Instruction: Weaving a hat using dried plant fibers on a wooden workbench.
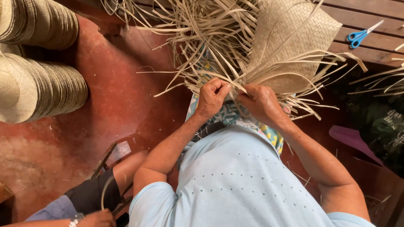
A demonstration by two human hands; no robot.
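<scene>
You are working at the edge of a half-woven straw piece (294, 38) that is lying across your lap and reaching up toward the wooden bench (370, 42), its finished part a tight, flat basket weave in pale tan. Your left hand (211, 97) is pinching a few loose strips (198, 25) between thumb and curled fingers, closed snugly on them, while your right hand (261, 102) is pressing down on the woven rim with fingers folded over the strands; how tightly it is gripping, you cannot tell from here. The material is looking light, thin and springy: flat ribbons that are bending readily but would likely crease or split if folded sharply, so holding them close to the weave, where they are emerging, seems the surest place. The free ends are fanning out stiffly in every direction. Blue-handled scissors (360, 35) are lying on the bench, well apart from your hands. Stacked straw hats (38, 84) are sitting on the red floor (126, 96), and another person's hand (99, 218) is showing nearby.
</scene>
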